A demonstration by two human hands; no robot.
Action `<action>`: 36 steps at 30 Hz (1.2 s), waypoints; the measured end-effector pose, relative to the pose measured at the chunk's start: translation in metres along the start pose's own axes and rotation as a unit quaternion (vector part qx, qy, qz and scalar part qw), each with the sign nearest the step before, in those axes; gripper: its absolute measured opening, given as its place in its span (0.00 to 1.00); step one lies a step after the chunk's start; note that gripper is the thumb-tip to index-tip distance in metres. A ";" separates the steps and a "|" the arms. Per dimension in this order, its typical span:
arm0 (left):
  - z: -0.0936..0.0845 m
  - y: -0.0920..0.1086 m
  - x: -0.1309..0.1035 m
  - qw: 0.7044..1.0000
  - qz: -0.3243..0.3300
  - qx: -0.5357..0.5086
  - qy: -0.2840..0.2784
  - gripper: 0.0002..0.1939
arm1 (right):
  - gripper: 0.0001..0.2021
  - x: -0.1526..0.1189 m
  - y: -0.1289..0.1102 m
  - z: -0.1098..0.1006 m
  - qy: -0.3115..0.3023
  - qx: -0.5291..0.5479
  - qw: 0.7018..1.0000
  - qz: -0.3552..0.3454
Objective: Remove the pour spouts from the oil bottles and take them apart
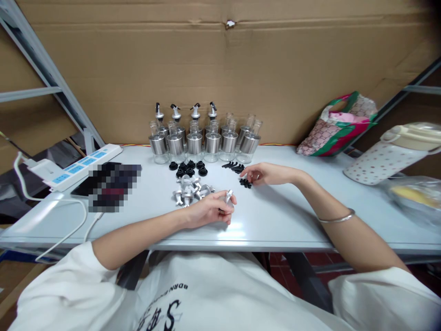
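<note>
My left hand (pixel 210 209) is closed around a silver pourer spout (pixel 228 196), which stands up between thumb and fingers. Beside it on the left lies a pile of silver pourer spouts (pixel 188 188). My right hand (pixel 263 174) hovers palm down over small black plugs (pixel 245 183), fingers bent and slightly apart, with nothing visible in them. Close to its fingertips are thin black levers (pixel 234 167) laid in a row. Black rubber stoppers (pixel 188 168) form a cluster behind the spouts.
Glass bottles with steel sleeves (pixel 195 143) stand along the back, several topped with pourers (pixel 195 110). A power strip (pixel 82 165) and a pixelated dark device (pixel 113 186) lie left. To the right are a patterned bag (pixel 339 124), a dotted jug (pixel 386 156) and a plastic-wrapped item (pixel 415 197).
</note>
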State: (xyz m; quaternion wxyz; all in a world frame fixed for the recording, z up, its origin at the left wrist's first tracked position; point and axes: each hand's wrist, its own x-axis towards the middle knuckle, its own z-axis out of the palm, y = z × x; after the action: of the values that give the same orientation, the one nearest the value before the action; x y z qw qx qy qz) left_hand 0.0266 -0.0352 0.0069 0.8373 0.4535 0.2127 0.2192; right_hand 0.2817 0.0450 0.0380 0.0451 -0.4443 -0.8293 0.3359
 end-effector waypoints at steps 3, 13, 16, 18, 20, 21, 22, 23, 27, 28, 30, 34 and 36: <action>0.000 0.000 0.000 1.000 0.000 0.001 0.001 0.10 | 0.24 0.000 -0.003 0.001 -0.003 -0.014 1.000 0.008; -0.001 0.000 0.001 1.000 0.003 0.002 -0.002 0.10 | 0.25 0.004 -0.006 0.004 0.019 -0.012 0.999 0.031; -0.001 0.000 0.000 1.000 0.002 0.004 0.000 0.10 | 0.25 0.004 -0.008 0.005 0.028 -0.017 0.999 0.036; 0.000 0.000 0.000 1.000 0.002 0.005 0.001 0.10 | 0.25 0.004 -0.010 0.006 0.032 -0.023 0.999 0.033; 0.000 0.000 0.000 1.000 0.001 0.006 0.002 0.11 | 0.26 0.004 -0.011 0.006 0.036 -0.026 0.999 0.027; 0.000 0.000 0.000 1.000 0.001 0.005 0.001 0.11 | 0.26 0.004 -0.011 0.007 0.039 -0.027 0.999 0.025; 0.000 0.000 0.000 1.000 0.001 0.004 -0.001 0.11 | 0.26 0.004 -0.011 0.007 0.041 -0.028 0.999 0.022; 0.000 0.000 0.000 1.000 0.002 0.004 -0.002 0.11 | 0.26 0.005 -0.011 0.007 0.043 -0.028 0.999 0.020; 0.000 0.001 0.000 1.000 0.002 0.002 -0.003 0.10 | 0.24 0.005 -0.011 0.009 0.043 -0.026 0.999 0.004; 0.000 0.001 0.000 1.000 0.002 0.002 -0.003 0.10 | 0.24 0.006 -0.011 0.009 0.045 -0.026 0.999 0.002; 0.000 0.001 0.000 1.000 0.001 0.001 -0.004 0.10 | 0.24 0.006 -0.012 0.010 0.052 -0.029 0.998 -0.002; 0.001 0.001 0.000 1.000 0.001 0.002 -0.001 0.10 | 0.20 0.006 -0.012 0.012 0.067 -0.044 0.997 -0.013; 0.002 0.001 -0.001 1.000 0.001 0.004 0.001 0.10 | 0.18 0.007 -0.012 0.012 0.073 -0.052 0.996 -0.016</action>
State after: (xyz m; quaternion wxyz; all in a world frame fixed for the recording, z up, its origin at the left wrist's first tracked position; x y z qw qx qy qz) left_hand 0.0269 -0.0360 0.0089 0.8353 0.4566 0.2138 0.2195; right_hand 0.2648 0.0395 0.0349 0.0880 -0.4563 -0.8470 0.2582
